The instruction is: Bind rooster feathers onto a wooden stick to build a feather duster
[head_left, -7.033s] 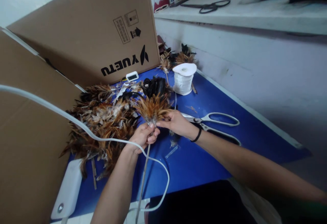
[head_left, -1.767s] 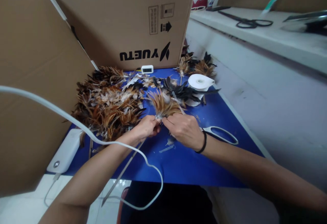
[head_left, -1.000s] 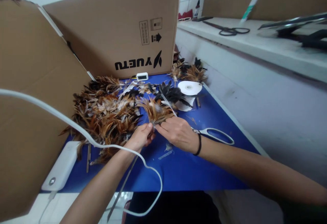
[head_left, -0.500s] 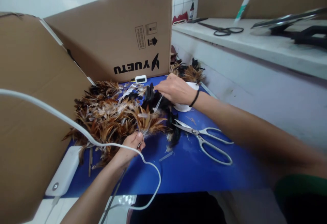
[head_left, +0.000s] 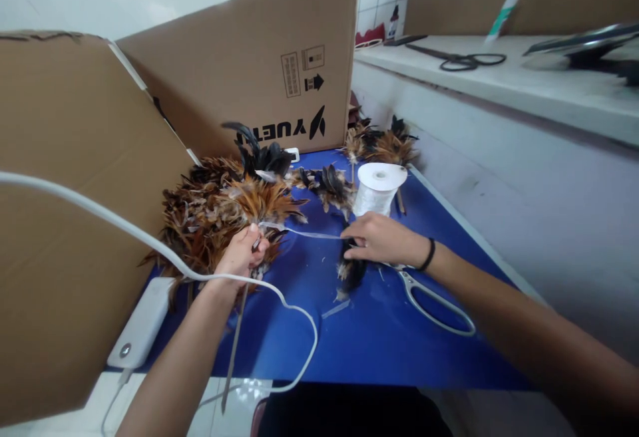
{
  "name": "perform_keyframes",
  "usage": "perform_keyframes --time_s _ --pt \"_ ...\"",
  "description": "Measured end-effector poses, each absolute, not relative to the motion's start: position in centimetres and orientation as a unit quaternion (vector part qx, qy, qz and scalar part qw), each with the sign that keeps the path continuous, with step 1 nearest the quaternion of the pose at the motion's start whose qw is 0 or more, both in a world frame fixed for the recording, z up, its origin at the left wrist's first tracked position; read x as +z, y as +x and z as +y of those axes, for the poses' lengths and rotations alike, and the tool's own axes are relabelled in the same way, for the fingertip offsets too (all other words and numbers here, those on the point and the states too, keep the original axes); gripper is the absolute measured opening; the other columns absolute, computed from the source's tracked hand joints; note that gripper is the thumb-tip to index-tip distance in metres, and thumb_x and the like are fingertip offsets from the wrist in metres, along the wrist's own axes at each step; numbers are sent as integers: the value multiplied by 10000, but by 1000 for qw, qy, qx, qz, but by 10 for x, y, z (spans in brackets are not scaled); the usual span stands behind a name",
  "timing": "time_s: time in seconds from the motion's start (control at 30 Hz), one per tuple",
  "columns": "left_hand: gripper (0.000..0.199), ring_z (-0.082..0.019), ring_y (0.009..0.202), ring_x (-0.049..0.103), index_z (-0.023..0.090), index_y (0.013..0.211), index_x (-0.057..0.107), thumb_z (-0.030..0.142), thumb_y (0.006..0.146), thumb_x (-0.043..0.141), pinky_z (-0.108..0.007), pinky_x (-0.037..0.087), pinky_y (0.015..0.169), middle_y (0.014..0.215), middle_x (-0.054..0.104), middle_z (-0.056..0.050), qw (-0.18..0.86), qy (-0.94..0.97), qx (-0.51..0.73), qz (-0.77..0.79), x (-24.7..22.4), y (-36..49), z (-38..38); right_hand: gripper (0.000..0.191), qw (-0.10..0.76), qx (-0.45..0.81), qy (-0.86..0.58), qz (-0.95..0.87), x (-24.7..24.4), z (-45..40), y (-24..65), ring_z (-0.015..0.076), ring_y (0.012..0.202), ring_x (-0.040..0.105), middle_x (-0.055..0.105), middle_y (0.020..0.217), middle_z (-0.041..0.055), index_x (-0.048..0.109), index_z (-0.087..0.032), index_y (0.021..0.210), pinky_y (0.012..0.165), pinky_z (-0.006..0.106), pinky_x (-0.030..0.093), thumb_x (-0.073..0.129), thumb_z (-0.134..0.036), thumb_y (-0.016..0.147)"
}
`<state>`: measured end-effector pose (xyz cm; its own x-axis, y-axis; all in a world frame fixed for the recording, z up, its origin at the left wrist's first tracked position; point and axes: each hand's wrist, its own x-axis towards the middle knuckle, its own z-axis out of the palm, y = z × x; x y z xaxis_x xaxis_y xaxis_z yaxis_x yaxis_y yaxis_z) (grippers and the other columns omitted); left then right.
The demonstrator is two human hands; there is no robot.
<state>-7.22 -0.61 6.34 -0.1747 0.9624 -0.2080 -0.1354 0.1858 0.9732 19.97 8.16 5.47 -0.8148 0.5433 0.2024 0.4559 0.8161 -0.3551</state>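
My left hand is closed around a thin stick topped by a bunch of brown feathers. Dark feathers stand up behind that bunch. A thin translucent ribbon runs from the bunch to my right hand, whose fingers pinch its other end. Just beyond the right hand stands a white spool wound with pale ribbon. Under the right hand and wrist lie scissors, their blades mostly hidden. Loose black feathers lie below the right fingers.
A large pile of brown feathers lies at the left by a cardboard box. A white cable loops in front of my left arm near a white power bank. More feather bunches lie at the back; black scissors rest on the ledge.
My right hand has moved down and right, drawing the ribbon out nearly level. My left hand has shifted slightly left and up with the feather bunch. The spool now shows fully.
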Motion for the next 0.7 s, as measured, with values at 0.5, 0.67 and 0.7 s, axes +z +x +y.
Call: perform_keyframes --time_s 0.5,0.67,0.7 --pt "460 -8 312 250 145 690 471 592 699 579 -158 113 323 475 434 51 492 403 517 573 54 -42 0 340 352 661 -268 -605 35 50 89 77 483 514 604 623 -17 552 -151 756 502 226 424 655 -467 686" --pt "434 -13 314 272 150 727 472 580 741 537 -156 142 319 498 459 47 477 414 512 582 46 -41 1 285 398 603 -302 -622 36 49 94 86 600 527 621 657 6 622 -136 690 621 230 425 620 -418 732" --pt "431 -13 314 270 149 740 478 577 746 534 -155 143 319 498 459 48 481 413 510 581 44 -41 1 270 409 592 -305 -624 35 49 95 97 651 544 636 692 13 635 -138 700 668 237 429 607 -403 745"
